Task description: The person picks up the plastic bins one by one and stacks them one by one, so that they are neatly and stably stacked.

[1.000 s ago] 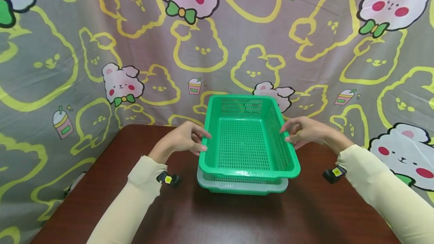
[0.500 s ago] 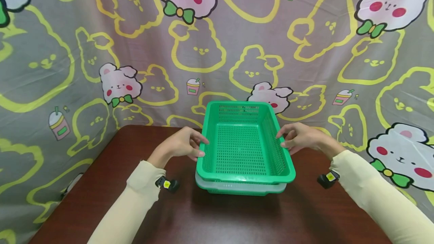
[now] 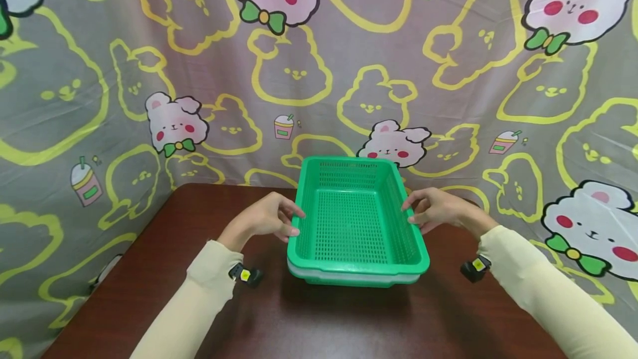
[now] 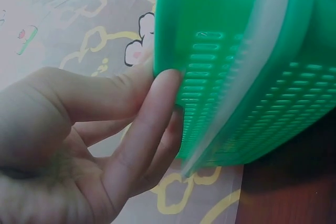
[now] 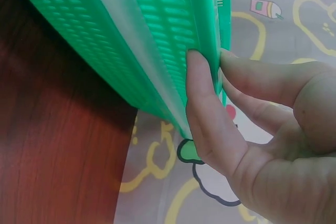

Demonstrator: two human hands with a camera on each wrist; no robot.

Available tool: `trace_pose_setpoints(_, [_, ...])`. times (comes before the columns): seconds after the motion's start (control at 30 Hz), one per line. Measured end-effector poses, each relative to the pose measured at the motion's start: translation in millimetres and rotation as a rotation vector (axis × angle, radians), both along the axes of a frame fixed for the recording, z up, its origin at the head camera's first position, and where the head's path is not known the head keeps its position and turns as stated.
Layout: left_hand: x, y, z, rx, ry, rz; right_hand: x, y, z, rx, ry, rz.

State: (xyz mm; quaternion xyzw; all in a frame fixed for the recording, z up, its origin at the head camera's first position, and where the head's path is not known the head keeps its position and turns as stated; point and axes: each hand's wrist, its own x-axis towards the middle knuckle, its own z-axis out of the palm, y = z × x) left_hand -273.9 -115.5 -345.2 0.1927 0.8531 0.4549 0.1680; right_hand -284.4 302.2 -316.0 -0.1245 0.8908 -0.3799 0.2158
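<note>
A green plastic basket (image 3: 349,226) with slotted walls and floor sits nested inside lower baskets, seen from above in the head view. Below its rim shows a pale whitish rim (image 3: 349,276), and under that a green slotted wall (image 4: 294,95). My left hand (image 3: 266,216) pinches the top basket's left rim between thumb and fingers. On the opposite side, my right hand (image 3: 436,209) pinches the right rim the same way. Both wrist views show a gap between the top rim and the pale rim beneath it.
The stack stands on a dark red-brown table (image 3: 239,314). Behind it hangs a grey curtain (image 3: 319,71) printed with yellow outlines and white cartoon bunnies. A small black camera is strapped to each wrist.
The top green basket has come down into the stack, both hands lowering with it. Less of the pale rim shows below it now, and its far edge sits lower.
</note>
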Motion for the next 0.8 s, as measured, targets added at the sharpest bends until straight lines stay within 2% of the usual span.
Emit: trace_pose_setpoints(0.8, [-3.3,0.8,-11.5,0.009,-0.037,0.011,-4.7,-2,-22.1,-0.013,0.024,0.02])
